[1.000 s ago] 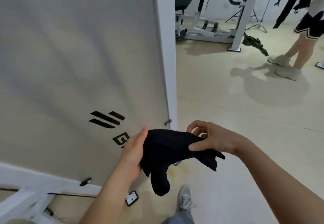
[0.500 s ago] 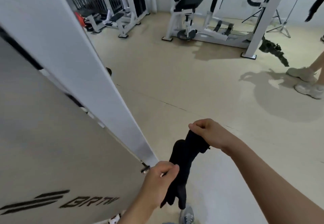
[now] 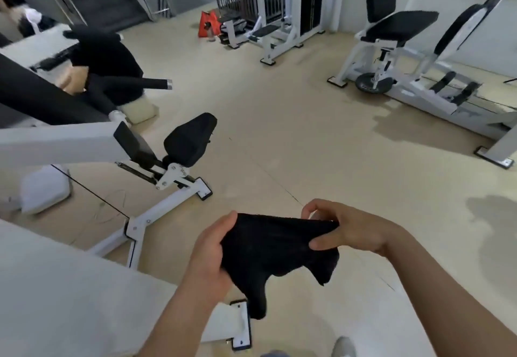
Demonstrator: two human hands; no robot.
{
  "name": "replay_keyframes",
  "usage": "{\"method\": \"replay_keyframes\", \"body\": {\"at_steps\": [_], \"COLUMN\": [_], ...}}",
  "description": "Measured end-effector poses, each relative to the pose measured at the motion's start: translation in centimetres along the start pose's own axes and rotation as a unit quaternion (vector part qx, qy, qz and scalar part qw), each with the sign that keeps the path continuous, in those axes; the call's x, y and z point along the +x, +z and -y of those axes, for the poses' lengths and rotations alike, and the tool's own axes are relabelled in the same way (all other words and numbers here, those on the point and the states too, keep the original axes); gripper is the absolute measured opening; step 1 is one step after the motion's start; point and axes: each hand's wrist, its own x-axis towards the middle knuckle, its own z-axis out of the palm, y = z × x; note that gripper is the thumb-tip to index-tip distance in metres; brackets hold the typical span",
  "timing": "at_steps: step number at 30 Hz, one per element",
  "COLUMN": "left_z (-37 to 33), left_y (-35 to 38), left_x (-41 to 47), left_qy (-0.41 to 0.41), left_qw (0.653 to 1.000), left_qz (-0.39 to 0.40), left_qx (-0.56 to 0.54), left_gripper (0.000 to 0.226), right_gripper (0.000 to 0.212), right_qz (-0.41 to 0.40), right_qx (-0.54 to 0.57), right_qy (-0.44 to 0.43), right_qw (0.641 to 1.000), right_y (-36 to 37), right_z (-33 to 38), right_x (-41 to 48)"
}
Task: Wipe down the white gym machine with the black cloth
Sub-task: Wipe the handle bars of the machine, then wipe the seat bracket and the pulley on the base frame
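I hold the black cloth spread between both hands, low in the middle of the view. My left hand grips its left edge. My right hand pinches its upper right corner. A tail of the cloth hangs down below my hands. The white gym machine fills the lower left with a broad white panel, and its white frame and black padded seat stretch out to the left of my hands. The cloth touches no part of the machine.
Beige floor spreads ahead. A white bench machine with black pads stands at the far right. A weight-stack station and an orange bag are at the back. A person in black crouches at the far left.
My view has swung left and up, off the machine's grey panel and over the gym floor. The cloth went from bunched and hanging to stretched wide between both hands.
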Motion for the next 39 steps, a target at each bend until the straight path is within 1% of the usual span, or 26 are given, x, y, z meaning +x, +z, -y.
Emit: {"method": "replay_keyframes", "body": {"at_steps": [2,4,6,7,10,12,13,15,16,17,18,19,20,21,22,23,24,25,26,28,29,31,33,36,38,39], "left_z": [-1.1,-2.0,-2.5,-2.8,-3.6,-4.5,-5.2,-7.0,-8.1,-9.3,-10.5,-11.8,-13.1,-14.4,-15.7,-16.8,-18.0,-19.0,-20.0,-21.6,-22.2,-22.8,-22.7,-21.8,-20.9,-20.6], "left_y": [2.3,3.7,4.9,5.5,7.2,7.5,7.2,6.3,5.9,5.5,5.2,5.1,5.0,5.0,5.1,5.1,5.1,4.9,4.8,4.5,4.4,3.8,2.8,1.3,0.3,0.0], "left_x": [1.8,3.8,5.7,6.7,10.1,12.5,13.9,16.8,18.4,20.0,21.5,22.8,24.1,25.4,26.7,28.0,29.1,30.4,31.8,34.7,36.2,39.3,42.3,46.8,49.5,50.7], "left_qy": [0.031,0.046,0.042,0.044,0.046,0.045,0.046,0.056,0.059,0.062,0.071,0.083,0.096,0.104,0.104,0.1,0.098,0.1,0.104,0.104,0.097,0.065,0.028,0.015,-0.002,-0.01], "left_qw": [0.998,0.995,0.995,0.995,0.986,0.98,0.975,0.961,0.954,0.954,0.958,0.963,0.969,0.977,0.985,0.99,0.991,0.991,0.991,0.99,0.986,0.965,0.938,0.885,0.838,0.813], "left_qz": [-0.054,-0.08,-0.087,-0.091,-0.095,-0.051,-0.031,-0.028,-0.035,-0.045,-0.057,-0.074,-0.093,-0.107,-0.108,-0.102,-0.086,-0.073,-0.069,-0.094,-0.12,-0.18,-0.232,-0.348,-0.441,-0.495], "left_qx": [-0.005,-0.022,-0.012,0.007,0.131,0.189,0.214,0.27,0.291,0.29,0.274,0.245,0.207,0.154,0.089,0.024,-0.03,-0.055,-0.052,0.011,0.066,0.18,0.255,0.308,0.32,0.307], "left_gripper": [0.034,0.037,0.035,0.03,0.025,0.023,0.019,0.02,0.027,0.038,0.047,0.053,0.054,0.051,0.046,0.04,0.036,0.034,0.034,0.032,0.026,0.009,0.005,0.024,0.031,0.031], "right_gripper": [0.023,0.017,0.022,0.025,0.038,0.045,0.042,0.043,0.046,0.049,0.048,0.041,0.032,0.032,0.036,0.038,0.035,0.029,0.022,0.014,0.015,0.016,0.013,0.015,0.019,0.018], "right_qz": [0.011,-0.007,-0.065,-0.092,-0.169,-0.207,-0.214,-0.213,-0.199,-0.167,-0.121,-0.062,0.001,0.059,0.11,0.147,0.17,0.183,0.183,0.161,0.147,0.15,0.184,0.246,0.278,0.292], "right_qx": [0.006,0.077,0.141,0.151,0.179,0.17,0.155,0.094,0.057,0.023,-0.012,-0.043,-0.076,-0.119,-0.163,-0.201,-0.226,-0.243,-0.264,-0.321,-0.35,-0.396,-0.442,-0.464,-0.44,-0.422], "right_qy": [-0.027,-0.039,-0.042,-0.042,-0.02,-0.012,-0.017,-0.022,-0.02,-0.015,-0.009,-0.01,-0.011,-0.015,-0.018,-0.021,-0.023,-0.028,-0.037,-0.063,-0.072,-0.081,-0.089,-0.125,-0.14,-0.142], "right_qw": [1.0,0.996,0.987,0.983,0.969,0.963,0.964,0.972,0.978,0.986,0.993,0.997,0.997,0.991,0.98,0.968,0.959,0.952,0.946,0.931,0.923,0.902,0.873,0.842,0.842,0.846], "right_y": [-3.7,-7.1,-9.5,-10.3,-11.9,-12.7,-13.3,-14.7,-15.6,-16.7,-17.8,-18.9,-20.3,-21.7,-22.9,-23.9,-24.7,-25.3,-25.9,-26.9,-27.3,-27.8,-27.9,-27.7,-27.1,-26.6], "right_z": [0.7,1.6,3.1,3.8,5.9,7.3,8.2,9.9,10.8,12.0,13.2,14.5,16.0,17.3,18.4,19.3,20.2,21.0,21.7,22.8,23.1,23.3,22.9,22.1,21.4,21.2], "right_x": [1.1,2.9,5.4,7.0,13.3,17.7,19.9,24.1,26.1,27.9,29.4,30.8,32.2,33.6,35.0,36.5,38.0,39.6,41.6,45.8,48.1,52.6,57.0,63.3,66.9,68.4]}}
